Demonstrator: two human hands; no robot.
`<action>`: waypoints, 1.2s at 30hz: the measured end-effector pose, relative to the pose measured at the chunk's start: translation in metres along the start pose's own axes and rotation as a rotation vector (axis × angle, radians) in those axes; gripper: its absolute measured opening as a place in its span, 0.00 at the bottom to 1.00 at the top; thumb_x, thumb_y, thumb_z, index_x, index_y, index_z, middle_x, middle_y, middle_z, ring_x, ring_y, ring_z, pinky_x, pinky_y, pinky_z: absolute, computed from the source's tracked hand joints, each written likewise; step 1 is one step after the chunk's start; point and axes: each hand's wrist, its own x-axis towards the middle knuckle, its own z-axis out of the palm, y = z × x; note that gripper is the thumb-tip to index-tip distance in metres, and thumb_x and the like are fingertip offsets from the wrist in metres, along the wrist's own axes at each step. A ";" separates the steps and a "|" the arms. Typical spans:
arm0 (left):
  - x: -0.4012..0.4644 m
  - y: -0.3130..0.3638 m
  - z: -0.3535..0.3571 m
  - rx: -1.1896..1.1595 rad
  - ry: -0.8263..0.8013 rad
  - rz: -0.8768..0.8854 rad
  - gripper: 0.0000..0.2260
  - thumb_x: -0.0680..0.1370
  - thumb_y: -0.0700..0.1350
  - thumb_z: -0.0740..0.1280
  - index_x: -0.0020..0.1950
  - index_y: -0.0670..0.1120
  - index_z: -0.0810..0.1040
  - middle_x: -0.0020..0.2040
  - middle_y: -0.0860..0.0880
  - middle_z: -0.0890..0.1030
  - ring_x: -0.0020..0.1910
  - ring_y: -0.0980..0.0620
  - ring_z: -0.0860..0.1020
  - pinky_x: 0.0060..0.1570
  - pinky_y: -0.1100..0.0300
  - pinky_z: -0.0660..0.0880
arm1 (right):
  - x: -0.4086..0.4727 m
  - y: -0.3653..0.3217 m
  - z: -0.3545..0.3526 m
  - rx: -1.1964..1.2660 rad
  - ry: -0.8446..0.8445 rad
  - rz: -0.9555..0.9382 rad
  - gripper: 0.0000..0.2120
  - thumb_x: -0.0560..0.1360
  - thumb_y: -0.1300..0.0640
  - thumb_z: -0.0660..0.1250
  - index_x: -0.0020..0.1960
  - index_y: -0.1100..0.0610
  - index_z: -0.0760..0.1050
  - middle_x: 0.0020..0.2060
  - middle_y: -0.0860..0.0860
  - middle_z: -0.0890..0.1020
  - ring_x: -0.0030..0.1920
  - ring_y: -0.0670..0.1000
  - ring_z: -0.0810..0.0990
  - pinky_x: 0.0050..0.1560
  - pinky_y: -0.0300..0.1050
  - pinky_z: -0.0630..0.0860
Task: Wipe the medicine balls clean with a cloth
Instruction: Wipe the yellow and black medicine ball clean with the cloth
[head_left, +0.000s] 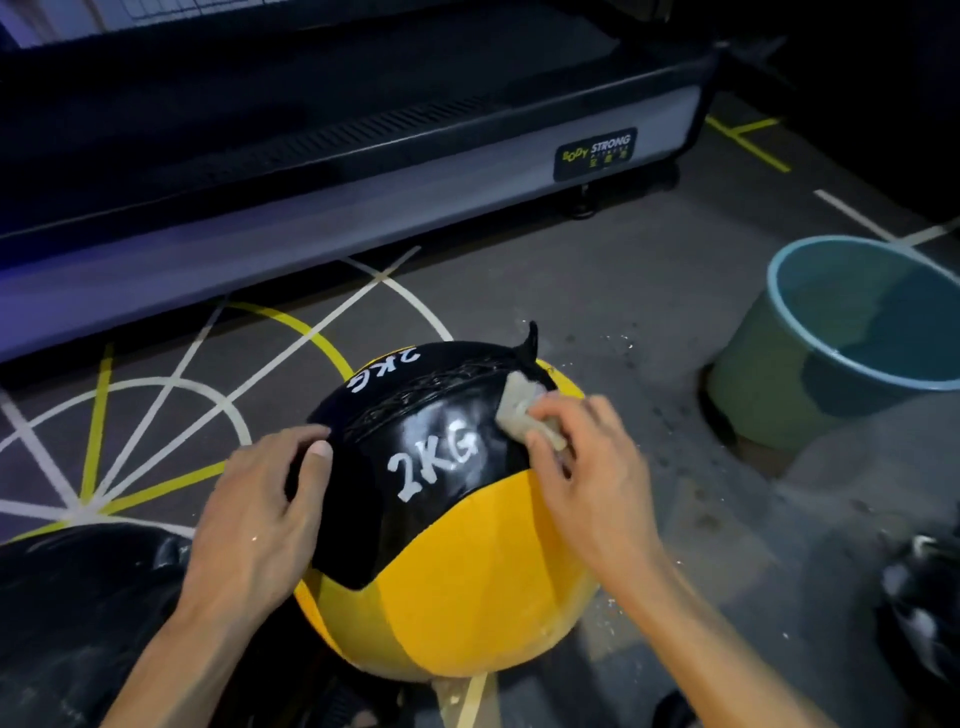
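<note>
The round black-and-yellow leather medicine ball (447, 519) marked 2KG sits on the grey floor (623, 291); the left hand (260, 519) rests open-fingered against its side; the right hand (587, 467) pinches a small pale cloth (519, 410) on its top.

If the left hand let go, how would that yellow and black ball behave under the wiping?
The medicine ball is round and sits on flat floor, so it would probably roll. Its 2KG marking suggests modest weight. The glossy black panel may be slick beneath the cloth.

left hand (260, 512) steadying black-and-yellow medicine ball (447, 525), right hand (592, 467) pressing cloth (519, 410) on it, bucket (779, 384) nearby
</note>
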 end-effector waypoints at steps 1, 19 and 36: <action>0.005 0.007 -0.001 0.086 0.002 0.055 0.25 0.81 0.65 0.52 0.68 0.54 0.76 0.61 0.53 0.79 0.64 0.51 0.71 0.59 0.53 0.67 | -0.012 -0.005 0.003 0.011 0.001 -0.026 0.06 0.81 0.54 0.68 0.58 0.50 0.78 0.49 0.45 0.74 0.43 0.43 0.77 0.39 0.38 0.73; 0.067 0.071 0.056 0.290 -0.257 0.317 0.31 0.74 0.75 0.56 0.72 0.61 0.71 0.70 0.62 0.73 0.69 0.49 0.67 0.69 0.45 0.68 | -0.072 0.042 -0.003 0.114 0.027 -0.177 0.11 0.78 0.57 0.65 0.60 0.50 0.74 0.51 0.51 0.74 0.43 0.50 0.76 0.40 0.44 0.76; 0.076 0.084 0.053 0.164 -0.591 0.565 0.28 0.71 0.76 0.64 0.68 0.67 0.75 0.71 0.69 0.71 0.75 0.62 0.62 0.75 0.41 0.62 | -0.130 0.041 -0.020 0.127 -0.095 0.152 0.10 0.80 0.45 0.63 0.60 0.42 0.71 0.54 0.38 0.71 0.50 0.37 0.74 0.45 0.29 0.70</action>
